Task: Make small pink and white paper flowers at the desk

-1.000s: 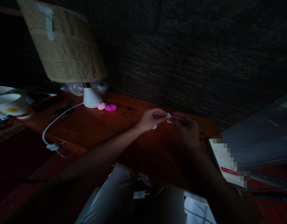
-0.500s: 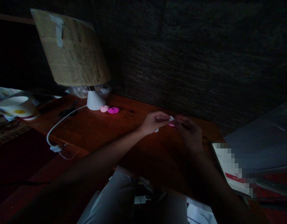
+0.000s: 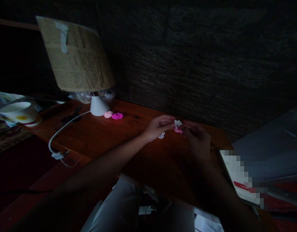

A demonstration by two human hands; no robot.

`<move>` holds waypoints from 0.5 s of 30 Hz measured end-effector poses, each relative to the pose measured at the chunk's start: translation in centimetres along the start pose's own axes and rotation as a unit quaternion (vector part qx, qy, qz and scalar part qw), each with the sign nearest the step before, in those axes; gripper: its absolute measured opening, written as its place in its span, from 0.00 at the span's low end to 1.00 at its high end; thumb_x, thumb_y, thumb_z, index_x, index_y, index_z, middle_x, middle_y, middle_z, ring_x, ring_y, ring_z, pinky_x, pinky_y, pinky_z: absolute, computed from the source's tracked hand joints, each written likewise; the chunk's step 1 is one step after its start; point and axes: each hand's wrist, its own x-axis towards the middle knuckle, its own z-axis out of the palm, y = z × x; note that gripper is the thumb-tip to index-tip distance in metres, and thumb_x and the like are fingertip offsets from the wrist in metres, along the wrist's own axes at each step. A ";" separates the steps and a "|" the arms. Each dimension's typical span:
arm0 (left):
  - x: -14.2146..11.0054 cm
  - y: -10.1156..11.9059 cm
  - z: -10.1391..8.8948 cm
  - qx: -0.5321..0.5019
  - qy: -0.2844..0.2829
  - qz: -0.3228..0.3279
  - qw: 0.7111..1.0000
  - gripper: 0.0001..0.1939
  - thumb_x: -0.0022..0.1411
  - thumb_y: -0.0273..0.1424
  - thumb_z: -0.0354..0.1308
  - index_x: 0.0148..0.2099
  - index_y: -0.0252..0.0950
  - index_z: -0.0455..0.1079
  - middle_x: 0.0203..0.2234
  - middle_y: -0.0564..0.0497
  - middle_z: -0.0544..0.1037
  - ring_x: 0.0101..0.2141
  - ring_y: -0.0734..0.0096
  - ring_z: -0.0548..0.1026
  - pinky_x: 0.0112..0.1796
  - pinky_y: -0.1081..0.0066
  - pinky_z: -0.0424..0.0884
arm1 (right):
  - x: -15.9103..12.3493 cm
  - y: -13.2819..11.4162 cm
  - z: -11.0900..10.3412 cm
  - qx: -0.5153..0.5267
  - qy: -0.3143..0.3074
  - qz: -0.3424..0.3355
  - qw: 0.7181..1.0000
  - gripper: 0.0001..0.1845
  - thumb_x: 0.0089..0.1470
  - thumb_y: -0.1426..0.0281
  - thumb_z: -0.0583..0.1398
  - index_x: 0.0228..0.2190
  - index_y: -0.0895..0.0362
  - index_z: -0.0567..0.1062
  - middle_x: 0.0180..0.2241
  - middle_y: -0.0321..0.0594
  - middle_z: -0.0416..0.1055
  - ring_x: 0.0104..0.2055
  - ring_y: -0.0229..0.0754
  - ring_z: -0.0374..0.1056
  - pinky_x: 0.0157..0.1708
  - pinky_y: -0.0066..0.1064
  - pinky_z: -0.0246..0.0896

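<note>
My left hand [image 3: 156, 129] reaches over the wooden table, thumb and fingers pinched on the left side of a small crumpled white piece [image 3: 177, 123]. From the right, my right hand [image 3: 198, 138] pinches the same piece with its fingertips. Whether it is paper or clay I cannot tell. Just below it, between the hands, shows a bright pink lump [image 3: 178, 130], partly covered by the right fingers. Another white scrap [image 3: 161, 135] lies on the table under my left hand. Farther left, a pale pink clay lump [image 3: 108, 114] touches a magenta clay lump [image 3: 117, 116].
A lamp [image 3: 99, 105] with a newspaper shade stands at the back left, its white cable [image 3: 58, 129] hanging over the front edge. Dark scissors [image 3: 72, 116] and a white cup [image 3: 20, 112] are farther left. A white box [image 3: 240, 177] sits at right; a dark wall rises behind.
Between the fingers, more of the white piece now shows, and the white scrap under my left hand is more exposed. Both hands stay nearly in place; the view has shifted slightly.
</note>
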 end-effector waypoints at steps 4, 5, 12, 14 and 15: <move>-0.2 0.3 0.3 0.005 -0.015 0.005 1.000 0.20 0.46 0.36 0.74 0.40 0.32 0.76 0.36 0.48 0.82 0.39 0.69 0.79 0.51 0.62 0.71 | -0.1 -0.2 0.0 0.001 0.010 -0.012 1.000 0.17 0.43 0.60 0.72 0.36 0.53 0.80 0.34 0.40 0.82 0.35 0.46 0.77 0.42 0.41 0.72; -0.2 0.4 0.4 0.005 -0.016 0.006 1.000 0.20 0.46 0.36 0.74 0.39 0.32 0.76 0.36 0.48 0.82 0.39 0.69 0.79 0.51 0.63 0.71 | -0.1 -0.2 0.0 0.002 0.007 -0.013 1.000 0.17 0.43 0.60 0.72 0.36 0.53 0.80 0.34 0.40 0.82 0.36 0.46 0.77 0.43 0.41 0.72; -0.2 0.3 0.4 0.018 -0.003 0.000 1.000 0.21 0.45 0.36 0.75 0.39 0.32 0.76 0.38 0.47 0.82 0.40 0.67 0.79 0.50 0.62 0.70 | -0.2 0.2 0.1 -0.011 -0.015 -0.031 0.999 0.15 0.45 0.61 0.71 0.35 0.52 0.80 0.35 0.40 0.82 0.39 0.46 0.77 0.43 0.41 0.71; -0.2 0.2 0.3 0.026 0.003 -0.004 1.000 0.22 0.44 0.37 0.75 0.40 0.32 0.76 0.38 0.46 0.82 0.41 0.66 0.79 0.50 0.62 0.70 | -0.2 0.3 0.1 -0.015 -0.020 -0.032 0.999 0.15 0.45 0.61 0.71 0.35 0.52 0.80 0.35 0.40 0.82 0.39 0.46 0.77 0.43 0.41 0.71; -0.2 0.2 0.3 0.028 0.005 -0.005 1.000 0.22 0.44 0.37 0.75 0.40 0.31 0.76 0.38 0.46 0.82 0.40 0.66 0.79 0.50 0.62 0.70 | -0.1 0.4 0.1 -0.016 -0.020 -0.032 0.999 0.15 0.45 0.61 0.71 0.36 0.53 0.80 0.35 0.40 0.82 0.38 0.46 0.77 0.43 0.41 0.70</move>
